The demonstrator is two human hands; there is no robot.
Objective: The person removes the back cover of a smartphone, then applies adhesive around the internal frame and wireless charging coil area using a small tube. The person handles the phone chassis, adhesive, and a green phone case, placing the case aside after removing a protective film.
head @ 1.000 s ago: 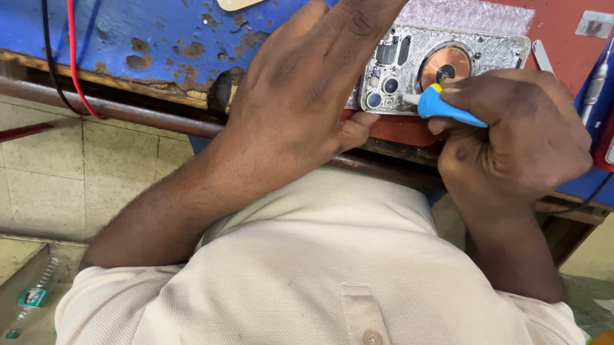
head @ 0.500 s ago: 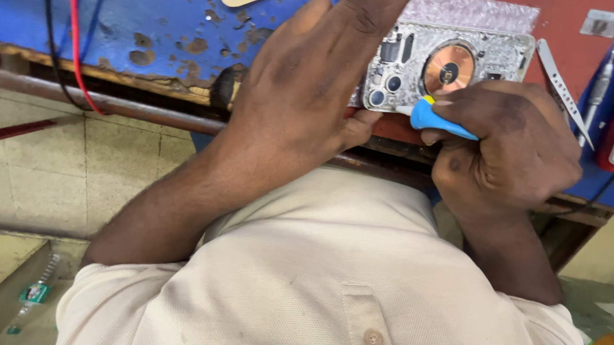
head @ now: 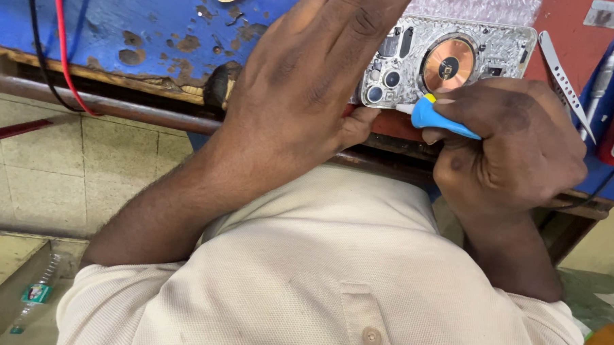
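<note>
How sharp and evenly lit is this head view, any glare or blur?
Head view: even, soft light; the left hand and right hand are sharp; mild shine on the opened phone; the blue screwdriver is crisp; no hard shadows.

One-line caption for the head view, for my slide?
Left hand steadies an opened phone; right hand works a blue-handled screwdriver at it.

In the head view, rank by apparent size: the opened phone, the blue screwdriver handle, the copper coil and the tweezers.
Largest to smallest as they look:
1. Phone, though the left hand hides part of it
2. Tweezers
3. Screwdriver handle and copper coil: too close to rank, since the right hand covers much of the handle
</note>
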